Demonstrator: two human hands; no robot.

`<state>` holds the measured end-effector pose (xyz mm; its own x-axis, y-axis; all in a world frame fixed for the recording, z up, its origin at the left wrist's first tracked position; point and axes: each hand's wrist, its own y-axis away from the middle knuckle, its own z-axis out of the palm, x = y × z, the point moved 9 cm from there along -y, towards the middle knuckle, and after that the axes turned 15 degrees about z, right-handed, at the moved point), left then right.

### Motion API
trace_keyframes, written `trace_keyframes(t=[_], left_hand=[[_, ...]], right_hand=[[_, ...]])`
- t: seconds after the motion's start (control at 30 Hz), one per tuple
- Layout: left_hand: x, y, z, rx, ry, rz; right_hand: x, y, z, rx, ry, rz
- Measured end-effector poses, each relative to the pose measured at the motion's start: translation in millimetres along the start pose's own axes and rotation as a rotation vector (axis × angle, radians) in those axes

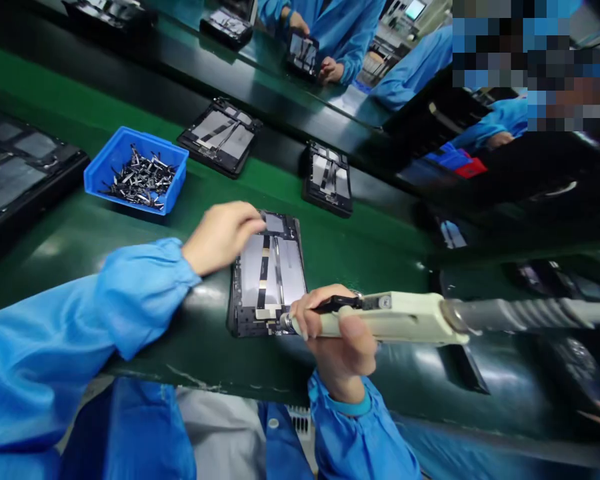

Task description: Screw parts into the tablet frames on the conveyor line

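An opened tablet [293, 267], with silvery battery panels and dark flat cables, lies on the green work surface in front of me. My right hand [340, 340] is wrapped round a cream electric screwdriver [405, 317], held almost level. Its tip meets the lower part of the tablet near a small connector area. Over the tablet's upper left corner is my left hand [225, 237], slightly blurred, its fingers curled in and pressed together. Whatever those fingertips may hold is hidden.
A blue bin [94, 167] of small dark and metal parts stands to the left. Other opened tablets [220, 137] lie along the green belt, one more [329, 179] farther right. A larger device [25, 167] sits at far left. Across the line, a person in blue holds a tablet [303, 53].
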<state>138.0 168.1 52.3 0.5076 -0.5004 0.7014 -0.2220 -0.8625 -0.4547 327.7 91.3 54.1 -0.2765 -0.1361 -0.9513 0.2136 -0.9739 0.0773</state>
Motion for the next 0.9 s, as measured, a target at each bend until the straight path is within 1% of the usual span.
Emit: trace_keyframes(t=[0.03, 0.1, 0.17, 0.2, 0.23, 0.3, 0.37, 0.4, 0.47, 0.53, 0.57, 0.63, 0.7, 0.77, 0.83, 0.9], left_hand=[[11.2, -1.3, 25.5, -0.088, 0.036, 0.038], [26.4, 1.0, 73.2, -0.255, 0.113, 0.062], [31.8, 8.3, 109.3, -0.395, 0.146, 0.046], [32.1, 12.6, 121.6, -0.45, 0.142, 0.042], [31.2, 16.6, 129.7, -0.491, 0.128, 0.043], [28.7, 22.4, 135.8, -0.527, 0.105, 0.064], [26.7, 24.7, 132.8, -0.511, 0.114, 0.086], [26.1, 25.2, 130.4, -0.499, 0.13, 0.094], [26.5, 25.3, 126.3, -0.481, 0.184, 0.114], [26.6, 23.3, 121.6, -0.449, 0.248, 0.131], [26.1, 20.8, 117.6, -0.416, 0.275, 0.142], [22.8, 12.8, 103.3, -0.305, 0.298, 0.164], [14.0, 3.3, 82.9, -0.179, 0.264, 0.163], [-4.0, -5.8, 60.1, -0.08, 0.188, 0.1], [-30.3, -13.3, 34.5, 0.025, 0.099, -0.015], [-57.2, -17.6, 6.2, 0.173, 0.018, -0.126]], right_hand=[[1.8, 0.4, 0.4, 0.0, 0.002, 0.002], [5.1, 0.9, 2.0, -0.001, 0.002, 0.006], [5.3, 2.6, 5.3, -0.009, -0.01, 0.004], [2.8, 4.5, 7.3, -0.016, -0.02, -0.002], [-2.3, 7.2, 9.3, -0.025, -0.029, -0.013], [-21.1, 14.4, 10.8, -0.041, -0.04, -0.058], [-47.8, 21.3, 3.4, -0.022, -0.044, -0.133], [-61.6, 23.7, -5.1, 0.008, -0.046, -0.182], [-82.9, 24.4, -31.5, 0.114, -0.048, -0.271], [-90.3, 19.4, -65.6, 0.252, -0.038, -0.318], [-88.7, 15.5, -83.6, 0.323, -0.033, -0.323], [-77.8, 7.4, -115.4, 0.442, -0.038, -0.309], [-61.1, 1.3, -136.4, 0.517, -0.062, -0.28], [-44.4, -2.4, -144.6, 0.546, -0.09, -0.243], [-31.9, -4.9, -143.8, 0.543, -0.107, -0.201], [-25.7, -6.4, -140.2, 0.531, -0.109, -0.175]])
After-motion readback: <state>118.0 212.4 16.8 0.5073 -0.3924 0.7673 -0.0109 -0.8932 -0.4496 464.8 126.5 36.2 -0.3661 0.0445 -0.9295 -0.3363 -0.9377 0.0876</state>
